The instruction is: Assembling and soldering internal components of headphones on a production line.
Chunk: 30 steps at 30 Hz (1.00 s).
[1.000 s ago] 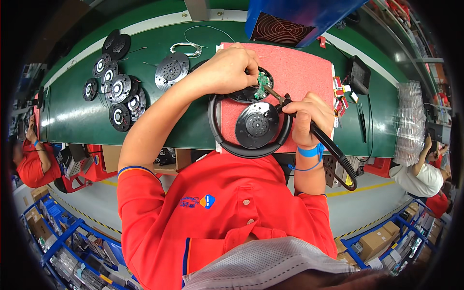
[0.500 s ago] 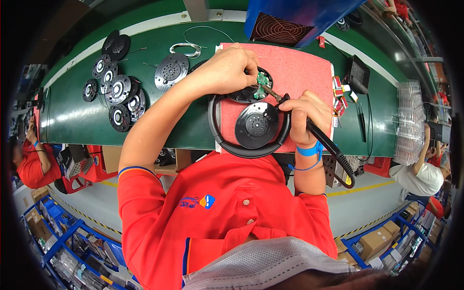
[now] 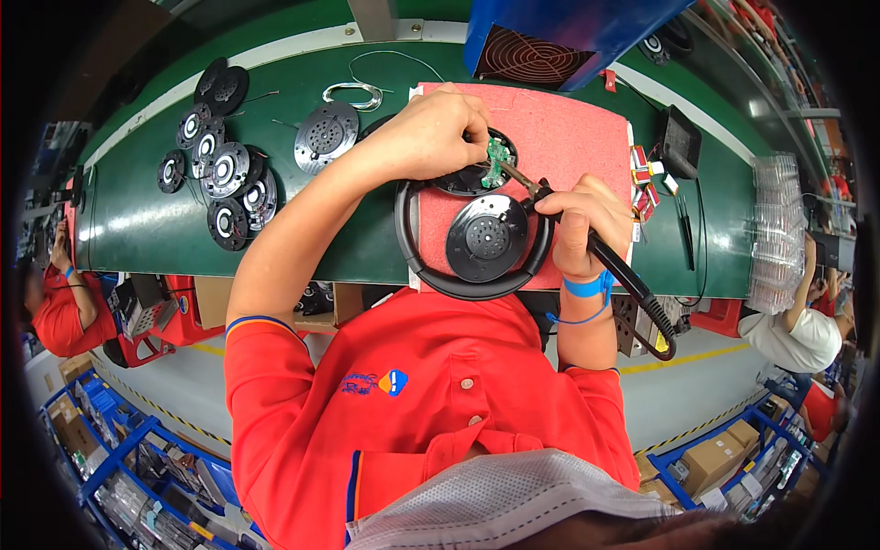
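Observation:
My right hand [image 3: 591,220] is closed around the black handle of a soldering iron [image 3: 616,261]. The iron's metal tip points left and meets, or hovers just over, a green circuit board [image 3: 497,165]; I cannot tell which. That board sits inside an opened black ear cup [image 3: 456,181] of a pair of headphones. Over the left side of this cup, my left hand [image 3: 445,133] is closed in a pinch, and what lies between its fingertips is too small to make out. The other ear cup [image 3: 486,238] lies nearer me, inside the curved black headband [image 3: 469,291].
A pink foam mat [image 3: 577,128] lies under the headphones on the green bench [image 3: 367,238]. Several round speaker parts [image 3: 229,170] are at left, with a coil of solder wire [image 3: 352,94] behind. Small red-and-white parts [image 3: 644,188], tweezers [image 3: 686,231] and stacked clear trays [image 3: 777,234] are at right.
My right hand and the soldering iron have shifted very slightly to the right. My left hand and the headphones look unmoved.

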Tool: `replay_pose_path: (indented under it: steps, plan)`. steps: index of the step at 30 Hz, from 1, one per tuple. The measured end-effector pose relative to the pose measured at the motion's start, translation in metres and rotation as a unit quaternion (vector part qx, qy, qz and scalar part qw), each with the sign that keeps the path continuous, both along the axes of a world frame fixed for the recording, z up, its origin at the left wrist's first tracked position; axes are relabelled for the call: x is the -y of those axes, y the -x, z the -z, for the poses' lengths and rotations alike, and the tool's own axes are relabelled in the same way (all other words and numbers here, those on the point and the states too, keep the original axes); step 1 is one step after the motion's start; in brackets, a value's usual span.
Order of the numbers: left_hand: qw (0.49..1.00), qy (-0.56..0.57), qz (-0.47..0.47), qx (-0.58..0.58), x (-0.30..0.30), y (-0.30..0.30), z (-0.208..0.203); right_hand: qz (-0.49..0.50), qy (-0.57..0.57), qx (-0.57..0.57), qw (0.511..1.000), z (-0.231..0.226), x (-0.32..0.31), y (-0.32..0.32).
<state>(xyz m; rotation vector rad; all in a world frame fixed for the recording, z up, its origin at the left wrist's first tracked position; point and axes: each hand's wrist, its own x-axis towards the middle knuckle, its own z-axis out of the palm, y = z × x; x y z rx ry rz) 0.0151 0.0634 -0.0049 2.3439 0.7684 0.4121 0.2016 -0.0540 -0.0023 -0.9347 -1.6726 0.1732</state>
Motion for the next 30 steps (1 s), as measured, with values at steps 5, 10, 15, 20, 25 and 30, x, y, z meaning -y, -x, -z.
replay_pose_path:
  steps: [5,10,15,20,25,30]
  plan:
    - [1.000,0.006,-0.006,0.007,0.0014,0.0008,0.0004,0.004,0.003,-0.001,1.000,-0.0010,0.0004,0.0007]
    - [1.000,0.005,-0.013,0.020,0.0021,0.0018,0.0043,0.004,0.003,0.000,1.000,-0.0012,0.0013,0.0001]
    - [0.999,0.024,-0.031,0.030,0.0038,0.0024,0.0063,-0.007,0.003,0.009,1.000,-0.0006,0.0009,-0.0006]
    - [0.999,0.026,-0.035,0.026,0.0055,0.0022,0.0058,-0.010,0.002,0.016,1.000,0.0001,0.0011,-0.0006]
    - [0.998,0.039,-0.041,0.024,0.0054,0.0013,0.0047,-0.009,0.000,0.016,1.000,-0.0008,0.0010,0.0002]
    - [0.996,0.055,-0.054,0.039,0.0047,0.0020,0.0096,0.000,0.009,0.011,1.000,-0.0022,0.0015,0.0012]
